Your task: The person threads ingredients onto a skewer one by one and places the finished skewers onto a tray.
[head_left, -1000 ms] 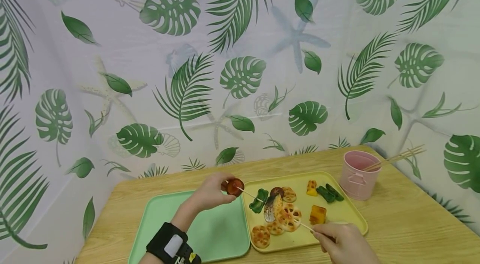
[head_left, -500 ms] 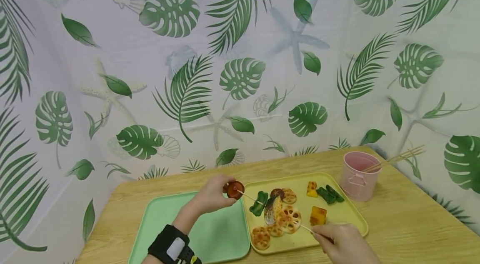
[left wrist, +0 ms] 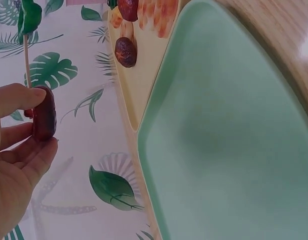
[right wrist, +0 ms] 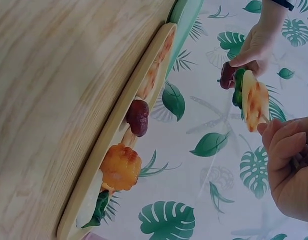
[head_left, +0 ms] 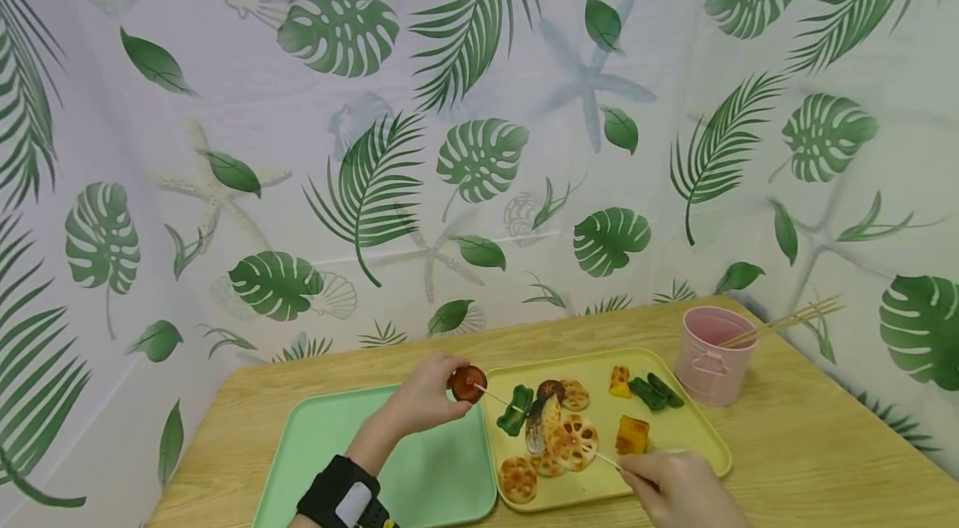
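The head camera looks forward and down across the wooden table [head_left: 824, 445] toward the leaf-printed backdrop [head_left: 644, 178]. Both wrist cameras look from closer in, their pictures turned sideways, and share the left hand [head_left: 424, 399] and yellow tray [head_left: 674, 428]

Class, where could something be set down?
Free: the green tray, left of the yellow tray; tabletop right of the yellow tray and pink bucket. Crowded: the yellow tray's left half, holding food pieces, and between left hand and right hand, along the skewer.

Dark-red disc [head_left: 460, 386]; yellow tray [head_left: 584, 488]; mint-green tray [head_left: 445, 457]; pink bucket [head_left: 708, 378]; white wall covering [head_left: 494, 103], green leaf print.
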The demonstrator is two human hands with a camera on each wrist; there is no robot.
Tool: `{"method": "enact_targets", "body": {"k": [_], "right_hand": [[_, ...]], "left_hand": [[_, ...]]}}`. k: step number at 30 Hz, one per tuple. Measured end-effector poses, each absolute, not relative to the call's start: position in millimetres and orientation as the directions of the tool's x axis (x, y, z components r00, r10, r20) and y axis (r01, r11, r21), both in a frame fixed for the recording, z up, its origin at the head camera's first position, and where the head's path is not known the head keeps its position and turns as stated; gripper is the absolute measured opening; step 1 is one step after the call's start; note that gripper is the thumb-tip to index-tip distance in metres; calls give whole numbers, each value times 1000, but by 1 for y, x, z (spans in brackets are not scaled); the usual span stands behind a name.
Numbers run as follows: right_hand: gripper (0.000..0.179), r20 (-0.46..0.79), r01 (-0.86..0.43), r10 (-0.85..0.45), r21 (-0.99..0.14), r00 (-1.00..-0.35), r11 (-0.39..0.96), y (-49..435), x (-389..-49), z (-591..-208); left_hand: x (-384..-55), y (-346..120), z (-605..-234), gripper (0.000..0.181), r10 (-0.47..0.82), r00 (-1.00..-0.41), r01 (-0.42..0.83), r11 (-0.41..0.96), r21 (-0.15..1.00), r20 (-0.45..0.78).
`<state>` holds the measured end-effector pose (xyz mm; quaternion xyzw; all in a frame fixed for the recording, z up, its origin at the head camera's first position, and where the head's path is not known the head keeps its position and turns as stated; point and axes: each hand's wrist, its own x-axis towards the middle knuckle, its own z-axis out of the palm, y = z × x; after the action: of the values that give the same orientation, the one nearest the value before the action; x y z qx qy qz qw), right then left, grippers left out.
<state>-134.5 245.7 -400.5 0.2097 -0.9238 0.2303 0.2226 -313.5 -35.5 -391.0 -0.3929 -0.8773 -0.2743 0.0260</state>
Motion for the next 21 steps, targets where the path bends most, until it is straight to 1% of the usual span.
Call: {"method": "enact_targets", "body": {"k": [2, 3, 6, 9, 12, 14, 16, 18, 19, 21], "right_hand": [[4, 535, -509, -294, -312, -792, 802, 246, -135, -403], [5, 562, -527, -302, -295, -770, 797, 247, -136, -404], [8, 649, -585, -322, -236, -689, 776, 248, -139, -410], [4, 714, -623, -334, -180, -616, 761, 249, -142, -416], [4, 744, -628, -335, -143, -578, 765, 249, -144, -420], [5, 732, -614, -334, -146, -595, 775, 248, -143, -421], [10, 696, -593, -325, -178, -640, 786, 247, -141, -421], [13, 628, -562, -315, -239, -711, 792, 247, -139, -419], [11, 584, -541, -306, -280, -752, 793, 246, -138, -418], [6, 509, -504, -290, -354, -810, 787, 246, -137, -415]], "left_hand": [[-313, -35, -391, 42, 679, -688, 704, 540, 461, 256], [-313, -34, -392, 42, 681, -686, 705, 538, 462, 255], [-314, -34, -392, 43, 688, -683, 705, 530, 471, 247], [-315, -33, -392, 44, 697, -679, 704, 527, 475, 232], [-316, -33, -392, 42, 716, -662, 716, 517, 470, 222], [-316, -33, -392, 40, 734, -646, 725, 504, 470, 210], [-315, -34, -393, 40, 748, -633, 733, 495, 466, 201], [-316, -35, -394, 40, 756, -626, 731, 483, 482, 190], [-316, -35, -394, 42, 757, -627, 725, 479, 495, 187], [-317, -36, -394, 44, 757, -626, 719, 467, 514, 188]]}}
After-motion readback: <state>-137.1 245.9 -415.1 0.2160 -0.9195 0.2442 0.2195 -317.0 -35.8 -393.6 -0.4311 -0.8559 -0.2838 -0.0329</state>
